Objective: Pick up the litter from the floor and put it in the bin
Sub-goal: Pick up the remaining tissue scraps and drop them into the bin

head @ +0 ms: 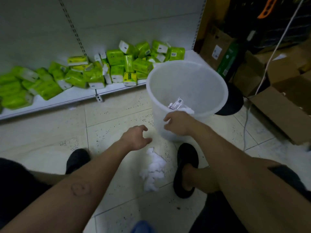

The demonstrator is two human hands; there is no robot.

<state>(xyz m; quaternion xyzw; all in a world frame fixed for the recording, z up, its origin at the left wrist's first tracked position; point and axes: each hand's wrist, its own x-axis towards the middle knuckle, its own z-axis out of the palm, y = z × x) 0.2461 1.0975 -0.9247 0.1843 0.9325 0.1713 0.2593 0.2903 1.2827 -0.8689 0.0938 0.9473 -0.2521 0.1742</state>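
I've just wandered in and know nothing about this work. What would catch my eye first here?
The bright green tissue packs heaped along the low white shelf at the upper left stand out first. Next comes the translucent white bin on the tiled floor, with some litter already at its bottom. The left hand and right hand reach out empty near it, close to a fluffy white wad lying between the black shoes.

I take this for a shop: beyond my fingers (143,127), slotted retail shelving (67,100) holds green tissue packs (94,75); cardboard cartons (279,108) crowd their right.
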